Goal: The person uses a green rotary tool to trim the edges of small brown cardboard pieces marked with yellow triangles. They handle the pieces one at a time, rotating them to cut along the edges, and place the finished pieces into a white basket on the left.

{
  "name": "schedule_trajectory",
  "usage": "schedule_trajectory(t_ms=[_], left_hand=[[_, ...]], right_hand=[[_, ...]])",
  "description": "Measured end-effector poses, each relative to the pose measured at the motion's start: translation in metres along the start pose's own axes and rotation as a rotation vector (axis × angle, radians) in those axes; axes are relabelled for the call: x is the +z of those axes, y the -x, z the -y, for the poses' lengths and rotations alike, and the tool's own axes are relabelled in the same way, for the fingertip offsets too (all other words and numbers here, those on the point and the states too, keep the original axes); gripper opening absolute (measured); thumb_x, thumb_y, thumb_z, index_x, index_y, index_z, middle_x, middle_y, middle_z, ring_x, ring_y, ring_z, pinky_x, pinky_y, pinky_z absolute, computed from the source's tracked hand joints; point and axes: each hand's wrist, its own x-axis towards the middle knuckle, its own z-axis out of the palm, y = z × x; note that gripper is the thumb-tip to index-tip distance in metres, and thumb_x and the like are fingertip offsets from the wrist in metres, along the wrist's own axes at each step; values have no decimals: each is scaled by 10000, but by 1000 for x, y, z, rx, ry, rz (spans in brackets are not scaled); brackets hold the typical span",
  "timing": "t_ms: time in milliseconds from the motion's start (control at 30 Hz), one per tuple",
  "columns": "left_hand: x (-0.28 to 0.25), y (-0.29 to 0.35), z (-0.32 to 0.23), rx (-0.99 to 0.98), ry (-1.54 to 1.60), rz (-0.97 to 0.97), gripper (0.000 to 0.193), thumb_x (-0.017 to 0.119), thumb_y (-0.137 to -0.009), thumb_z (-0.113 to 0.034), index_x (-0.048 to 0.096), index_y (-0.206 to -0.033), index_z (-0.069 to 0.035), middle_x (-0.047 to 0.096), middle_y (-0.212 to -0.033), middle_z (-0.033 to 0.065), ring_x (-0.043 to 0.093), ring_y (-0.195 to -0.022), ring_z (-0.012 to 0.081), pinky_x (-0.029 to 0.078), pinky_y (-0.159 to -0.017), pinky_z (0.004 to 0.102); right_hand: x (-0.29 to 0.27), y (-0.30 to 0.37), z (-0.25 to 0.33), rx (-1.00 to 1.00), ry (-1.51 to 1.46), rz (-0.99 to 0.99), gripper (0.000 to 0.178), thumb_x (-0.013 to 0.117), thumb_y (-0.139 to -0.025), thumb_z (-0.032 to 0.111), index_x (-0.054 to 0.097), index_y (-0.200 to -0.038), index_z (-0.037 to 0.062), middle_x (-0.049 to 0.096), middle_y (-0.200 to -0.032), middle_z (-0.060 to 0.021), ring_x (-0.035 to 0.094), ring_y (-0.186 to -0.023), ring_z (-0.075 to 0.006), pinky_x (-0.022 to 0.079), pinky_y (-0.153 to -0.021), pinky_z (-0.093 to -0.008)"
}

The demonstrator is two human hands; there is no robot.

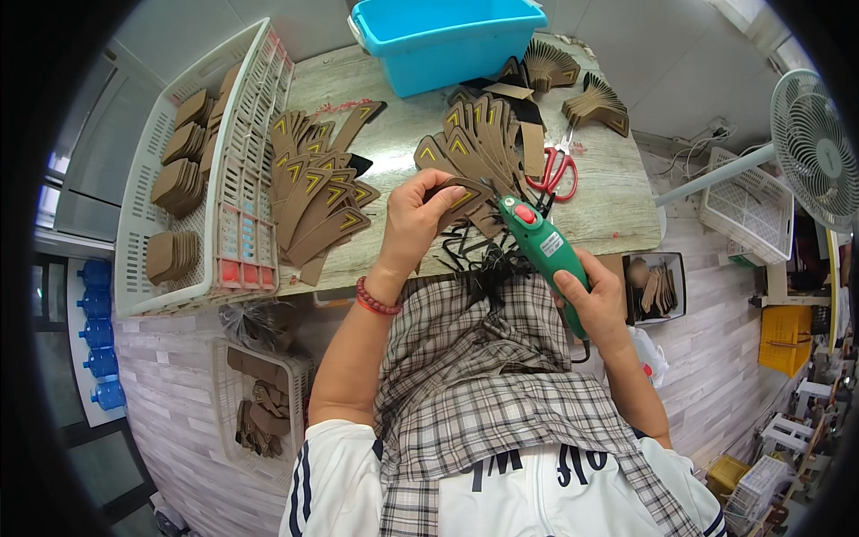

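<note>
1. The left hand (pixel 420 215), just above the middle of the frame, has its grip pinched on a brown patch (pixel 469 195) with a yellow chevron, thumb on top.
2. The right hand (pixel 591 297), right of centre, has its grip wrapped round a green power tool (pixel 540 243) with a red button, which slants up toward the left.
3. The patch is at the centre of the frame, above the near edge of the table (pixel 631 210). The tool's narrow tip is right beside the patch's right end; whether they touch cannot be told.
4. Below the tip, a tangle of black strips (pixel 488 268) hangs over the table's near edge, against a plaid apron (pixel 501 403).
5. Just above the tool lie red-handled scissors (pixel 562 177), beside a spread of chevron pieces (pixel 488 125) in the upper middle.
6. Another heap of chevron pieces (pixel 313 192) overlaps left of the left hand.
7. At the upper left, a white basket (pixel 136 219) holds stacks of brown pieces (pixel 179 186).
8. At the top stands a blue tub (pixel 438 63); to its right, two fanned bundles (pixel 598 106) of brown pieces lie on the table.
9. A white fan (pixel 812 148) stands at the upper right; blue bottles (pixel 101 334) line the far left.
</note>
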Motion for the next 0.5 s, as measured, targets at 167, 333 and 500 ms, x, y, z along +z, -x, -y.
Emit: schedule_trajectory(t_ms=[167,333,500], left_hand=[[-16,-4,-4,33,-136,78,107,661,-850,-80,653,-879,23,608,-739,-5,514,-660,50,421,-592,209],[-25,-7,-12,58,-265,145,134,678,-831,-103,660,-861,26,605,-729,9,502,-649,62,413,-587,231],[-29,-4,-19,-13,-280,212,129,674,-838,-99,662,-874,24,609,-742,0,509,-679,54,418,-612,221]], right_hand=[[-6,0,-1,13,55,57,378,698,-874,233,612,-1154,-7,610,-792,-14,545,-671,-67,458,-614,-225],[-8,-1,-2,-24,89,76,408,713,-861,257,612,-1162,1,638,-852,-31,573,-752,-89,479,-686,-246],[-7,-2,4,-9,122,104,418,713,-860,253,608,-1180,4,639,-845,-31,569,-729,-76,472,-664,-234]])
